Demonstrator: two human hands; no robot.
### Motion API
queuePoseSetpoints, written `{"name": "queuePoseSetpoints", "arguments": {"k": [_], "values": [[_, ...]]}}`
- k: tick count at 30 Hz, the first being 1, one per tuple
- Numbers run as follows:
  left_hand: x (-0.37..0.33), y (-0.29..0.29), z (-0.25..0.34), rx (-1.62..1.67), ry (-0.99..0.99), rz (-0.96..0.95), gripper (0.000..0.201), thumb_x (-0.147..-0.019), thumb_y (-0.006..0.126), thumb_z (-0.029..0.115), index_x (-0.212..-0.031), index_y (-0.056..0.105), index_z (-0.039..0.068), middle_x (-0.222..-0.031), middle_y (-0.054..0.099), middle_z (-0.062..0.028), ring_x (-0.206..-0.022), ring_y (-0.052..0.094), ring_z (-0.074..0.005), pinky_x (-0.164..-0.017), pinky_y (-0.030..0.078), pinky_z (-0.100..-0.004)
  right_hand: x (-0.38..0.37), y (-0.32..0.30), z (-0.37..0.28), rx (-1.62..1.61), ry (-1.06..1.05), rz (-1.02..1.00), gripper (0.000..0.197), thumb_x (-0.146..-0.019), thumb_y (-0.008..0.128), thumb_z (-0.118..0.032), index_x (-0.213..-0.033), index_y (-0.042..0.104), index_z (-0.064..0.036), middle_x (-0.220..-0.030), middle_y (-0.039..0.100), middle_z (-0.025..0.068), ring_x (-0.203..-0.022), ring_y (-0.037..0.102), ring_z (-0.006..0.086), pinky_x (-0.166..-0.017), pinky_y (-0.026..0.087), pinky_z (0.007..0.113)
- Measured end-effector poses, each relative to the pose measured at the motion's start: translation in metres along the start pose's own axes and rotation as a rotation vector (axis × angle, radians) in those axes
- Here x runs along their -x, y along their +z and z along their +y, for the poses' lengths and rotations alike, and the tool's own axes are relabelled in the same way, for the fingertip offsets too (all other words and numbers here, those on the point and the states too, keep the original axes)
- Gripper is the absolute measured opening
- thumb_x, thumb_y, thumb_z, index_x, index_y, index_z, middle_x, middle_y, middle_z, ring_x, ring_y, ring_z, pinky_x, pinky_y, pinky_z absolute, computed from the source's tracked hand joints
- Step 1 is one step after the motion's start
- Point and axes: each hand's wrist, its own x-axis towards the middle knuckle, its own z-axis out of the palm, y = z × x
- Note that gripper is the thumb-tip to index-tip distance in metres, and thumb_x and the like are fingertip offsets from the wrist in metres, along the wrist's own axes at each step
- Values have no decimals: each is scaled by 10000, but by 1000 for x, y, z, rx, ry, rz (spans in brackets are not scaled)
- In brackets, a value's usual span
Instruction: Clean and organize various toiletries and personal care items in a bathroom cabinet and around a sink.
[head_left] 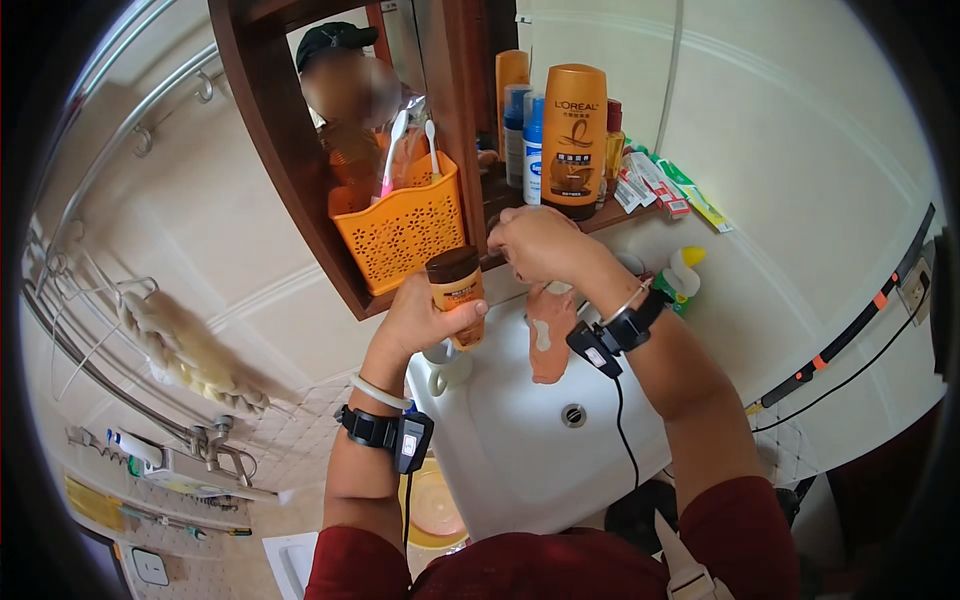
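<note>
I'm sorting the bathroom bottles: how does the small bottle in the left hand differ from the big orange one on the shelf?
The small bottle is short with a brown cap; the big bottle is much taller, orange with a dark base. The small one is gripped by the left hand over the sink; the big one stands upright on the shelf. Both are orange.

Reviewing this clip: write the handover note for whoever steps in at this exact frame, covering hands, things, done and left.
Left hand: gripped around a small orange plastic bottle with a brown cap, held upright above the white ceramic sink.
Right hand: closed at the edge of the dark wooden shelf, beside the bottle; what it pinches cannot be told.
Nearby: orange perforated plastic basket with toothbrushes, tall orange shampoo bottle on the shelf.
Done: small bottle in hand, cap on.
Left: shelving it or opening it, by the look of it.
</note>
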Motion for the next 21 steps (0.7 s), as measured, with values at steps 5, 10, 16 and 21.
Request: {"name": "queuePoseSetpoints", "arguments": {"k": [5,10,16,21], "values": [[0,3,2,-10,7,6,434,-670,716,289,-970,572,10,-883,610,-64,-806,579,-158,-739,473,-300,-32,-8,3,91,194,-129,294,-699,571,-57,-983,643,-75,-997,620,158,-944,593,302,-766,491,387],[-1,4,1,-16,41,28,435,-679,716,303,-971,566,17,-906,606,-70,-823,578,-160,-745,473,-303,-48,-1,6,-52,194,-2,210,-724,557,-49,-907,653,-15,-1001,609,201,-942,600,311,-763,491,383],[0,0,1,19,8,8,438,-694,716,310,-982,560,19,-908,602,-77,-832,576,-164,-745,474,-308,3,13,3,-6,-13,125,227,-674,594,-70,-889,668,-75,-838,620,151,-880,581,320,-742,470,396],[-2,4,3,59,60,76,373,-683,709,288,-904,593,11,-790,625,-75,-718,583,-164,-678,477,-303,-1,32,19,-114,-28,352,172,-673,594,-108,-816,675,-57,-828,607,144,-814,590,327,-690,478,403]]}}
